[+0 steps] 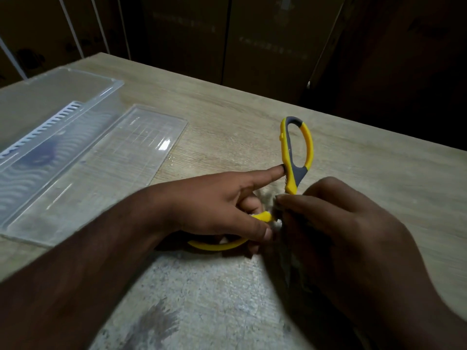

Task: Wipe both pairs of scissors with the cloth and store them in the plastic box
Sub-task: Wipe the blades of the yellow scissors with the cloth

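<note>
- Two hands meet over a speckled grey cloth (202,286): the right hand (348,238) curls round a fold of it, blades hidden inside.
- The left hand (214,205) grips the yellow-grey scissors (297,150); forefinger touches the upright far loop, long axis pointing away.
- Beyond the left fingers, a ribbed clear plastic box (45,137) and flat lid (106,170) lie on woodgrain table (252,109); no legible writing.

Nothing can be read; the dark cardboard boxes (265,44) behind the worktop seem to carry faint, illegible print.
</note>
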The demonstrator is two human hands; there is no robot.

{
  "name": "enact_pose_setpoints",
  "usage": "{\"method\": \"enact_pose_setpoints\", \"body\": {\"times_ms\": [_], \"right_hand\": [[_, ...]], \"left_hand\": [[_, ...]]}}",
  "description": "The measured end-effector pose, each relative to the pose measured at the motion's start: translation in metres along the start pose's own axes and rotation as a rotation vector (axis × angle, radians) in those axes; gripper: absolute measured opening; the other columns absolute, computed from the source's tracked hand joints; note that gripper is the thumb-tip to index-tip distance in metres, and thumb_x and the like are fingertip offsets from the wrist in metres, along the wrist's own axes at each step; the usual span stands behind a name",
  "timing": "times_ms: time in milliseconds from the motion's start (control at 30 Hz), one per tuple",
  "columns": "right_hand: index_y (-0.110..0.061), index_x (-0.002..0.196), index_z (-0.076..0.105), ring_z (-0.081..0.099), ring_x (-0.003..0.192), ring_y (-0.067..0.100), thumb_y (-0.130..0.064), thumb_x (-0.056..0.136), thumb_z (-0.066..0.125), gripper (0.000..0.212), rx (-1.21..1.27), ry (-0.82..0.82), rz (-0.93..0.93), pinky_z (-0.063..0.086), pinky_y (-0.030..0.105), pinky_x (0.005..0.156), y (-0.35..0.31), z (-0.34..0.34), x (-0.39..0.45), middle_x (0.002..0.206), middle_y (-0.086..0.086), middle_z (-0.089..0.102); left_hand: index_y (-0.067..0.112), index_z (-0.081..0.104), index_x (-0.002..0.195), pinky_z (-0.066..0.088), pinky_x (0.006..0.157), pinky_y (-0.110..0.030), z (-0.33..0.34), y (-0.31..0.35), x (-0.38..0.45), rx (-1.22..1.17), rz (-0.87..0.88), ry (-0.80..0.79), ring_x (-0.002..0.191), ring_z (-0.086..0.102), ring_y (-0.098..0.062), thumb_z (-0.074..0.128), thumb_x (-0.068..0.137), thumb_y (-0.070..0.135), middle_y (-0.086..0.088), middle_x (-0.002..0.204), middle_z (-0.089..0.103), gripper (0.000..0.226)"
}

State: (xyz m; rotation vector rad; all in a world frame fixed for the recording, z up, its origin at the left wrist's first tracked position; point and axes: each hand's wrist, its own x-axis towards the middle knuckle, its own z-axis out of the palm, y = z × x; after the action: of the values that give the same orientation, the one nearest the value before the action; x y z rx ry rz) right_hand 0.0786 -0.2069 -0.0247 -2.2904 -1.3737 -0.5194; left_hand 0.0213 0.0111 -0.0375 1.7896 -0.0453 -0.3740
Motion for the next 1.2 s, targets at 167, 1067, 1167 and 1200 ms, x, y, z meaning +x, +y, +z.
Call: {"method": "enact_pose_setpoints", "body": {"times_ms": [167, 1067, 1167, 1200], "right_hand": [[-0.036, 0.103, 0.072, 0.059, 0.072, 0.024, -0.051, 0.091, 0.042, 0.035, -0.238, -0.168, 0.042, 0.040, 0.027, 0.048, -0.014, -0.006, 0.017, 0.085, -0.006, 0.058], [-0.027, 0.117, 0.076, 0.076, 0.083, 0.011, -0.044, 0.093, 0.061, 0.033, 0.155, 0.005, 0.038, 0.064, 0.042, 0.068, 0.024, -0.020, -0.006, 0.102, -0.010, 0.077], [-0.030, 0.115, 0.078, 0.074, 0.077, 0.021, -0.037, 0.094, 0.060, 0.029, 0.095, -0.014, 0.047, 0.059, 0.042, 0.060, 0.015, -0.006, -0.007, 0.098, -0.007, 0.077], [-0.031, 0.114, 0.078, 0.073, 0.077, 0.022, -0.037, 0.094, 0.059, 0.029, 0.090, -0.026, 0.045, 0.059, 0.041, 0.059, 0.015, -0.003, -0.007, 0.098, -0.007, 0.076]], "left_hand": [[0.054, 0.016, 0.155, 0.056, 0.087, -0.062, 0.002, -0.002, 0.003, 0.050, 0.019, 0.015, 0.102, 0.067, -0.053, 0.070, 0.091, 0.004, -0.023, 0.098, 0.070, 0.098], [0.048, 0.006, 0.160, 0.058, 0.087, -0.046, -0.001, -0.002, 0.004, 0.033, -0.004, -0.002, 0.090, 0.075, -0.039, 0.066, 0.098, 0.007, -0.023, 0.096, 0.076, 0.095], [0.046, 0.004, 0.160, 0.053, 0.096, -0.057, -0.002, -0.003, 0.003, 0.057, 0.010, -0.016, 0.096, 0.075, -0.039, 0.065, 0.099, 0.011, -0.016, 0.094, 0.078, 0.093], [0.045, 0.006, 0.161, 0.054, 0.095, -0.054, -0.003, -0.005, 0.003, 0.049, 0.007, -0.008, 0.094, 0.076, -0.037, 0.065, 0.099, 0.010, -0.016, 0.093, 0.078, 0.093]]}}
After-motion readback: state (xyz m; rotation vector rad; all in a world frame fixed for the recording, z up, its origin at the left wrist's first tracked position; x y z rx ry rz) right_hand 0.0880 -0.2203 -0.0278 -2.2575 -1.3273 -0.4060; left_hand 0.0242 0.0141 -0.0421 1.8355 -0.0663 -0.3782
